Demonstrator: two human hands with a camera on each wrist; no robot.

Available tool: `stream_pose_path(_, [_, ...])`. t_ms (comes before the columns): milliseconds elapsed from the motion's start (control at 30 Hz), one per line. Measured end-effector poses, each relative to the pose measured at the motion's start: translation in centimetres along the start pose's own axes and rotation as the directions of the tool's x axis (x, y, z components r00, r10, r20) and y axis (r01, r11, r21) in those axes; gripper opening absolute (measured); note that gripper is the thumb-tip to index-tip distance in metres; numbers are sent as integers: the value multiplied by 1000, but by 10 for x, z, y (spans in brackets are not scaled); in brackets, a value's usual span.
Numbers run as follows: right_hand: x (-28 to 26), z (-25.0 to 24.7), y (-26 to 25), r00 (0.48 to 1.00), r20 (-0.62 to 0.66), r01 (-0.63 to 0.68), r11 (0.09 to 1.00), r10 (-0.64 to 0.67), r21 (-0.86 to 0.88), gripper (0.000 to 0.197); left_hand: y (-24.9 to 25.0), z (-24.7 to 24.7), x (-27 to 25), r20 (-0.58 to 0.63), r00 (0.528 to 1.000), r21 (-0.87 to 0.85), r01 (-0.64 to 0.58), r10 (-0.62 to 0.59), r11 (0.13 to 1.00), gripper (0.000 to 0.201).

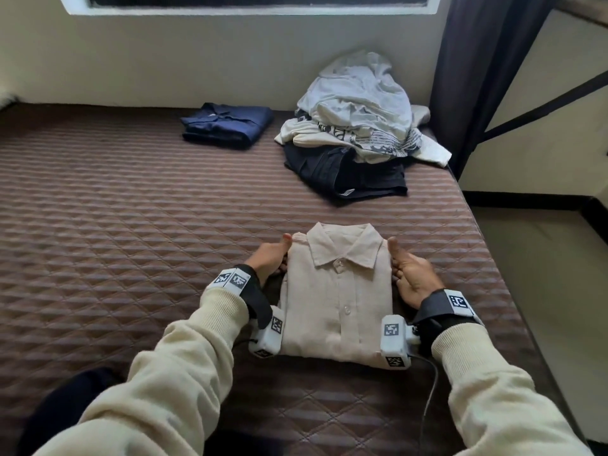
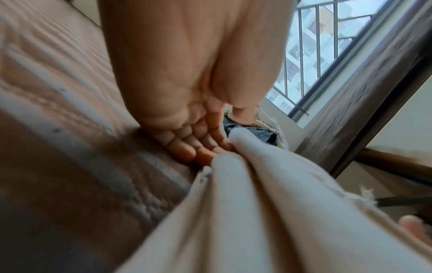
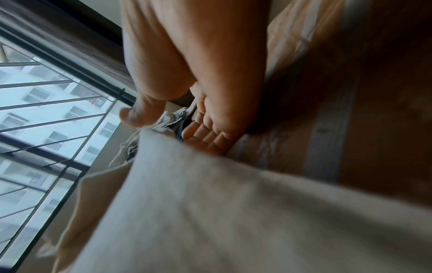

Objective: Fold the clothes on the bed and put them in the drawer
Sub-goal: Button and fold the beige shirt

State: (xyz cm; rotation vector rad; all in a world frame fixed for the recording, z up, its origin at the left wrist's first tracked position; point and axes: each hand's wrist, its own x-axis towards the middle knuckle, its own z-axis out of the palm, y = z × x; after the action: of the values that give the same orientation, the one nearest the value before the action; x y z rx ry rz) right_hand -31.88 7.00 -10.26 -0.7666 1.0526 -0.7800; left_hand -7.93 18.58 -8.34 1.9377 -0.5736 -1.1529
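Observation:
A folded beige collared shirt (image 1: 335,291) lies button side up on the brown quilted bed (image 1: 115,209), just in front of me. My left hand (image 1: 269,258) is against the shirt's left edge and my right hand (image 1: 409,274) against its right edge. In the left wrist view straight fingers (image 2: 184,146) lie flat on the mattress with their tips at the shirt's edge (image 2: 257,203), the thumb raised above it. The right wrist view shows the same: straight fingers (image 3: 210,134) beside the shirt (image 3: 210,203), thumb apart above. No drawer is in view.
A folded navy shirt (image 1: 227,125) lies at the back near the wall. To its right is a heap of unfolded light clothes (image 1: 358,116) on a black garment (image 1: 345,172). The bed's right edge drops to the floor, beside a dark curtain (image 1: 477,77).

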Motion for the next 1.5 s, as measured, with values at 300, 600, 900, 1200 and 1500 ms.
stream_pose_path(300, [-61, -11, 28, 998, 44, 43, 987, -37, -153, 35, -37, 39, -68, -271, 952, 138, -105, 140, 985, 49])
stream_pose_path(600, [-91, -12, 49, 963, -132, 146, 868, -234, -474, 20, -34, 52, -106, -432, 893, 295, 3, 130, 956, 35])
stream_pose_path(900, [-112, -12, 47, 914, -278, 84, 808, -296, -583, 37, -28, 50, -106, -513, 852, 208, 6, 103, 978, 34])
stream_pose_path(1200, [-128, 3, 64, 964, -234, -119, 583, -125, -803, 69, -53, 59, -99, -269, 962, 310, 48, 39, 950, 64])
stream_pose_path(1500, [-149, -49, 45, 996, 81, -2, 895, -38, 446, 45, -56, 105, -130, -4, 995, -437, 88, -100, 895, 35])
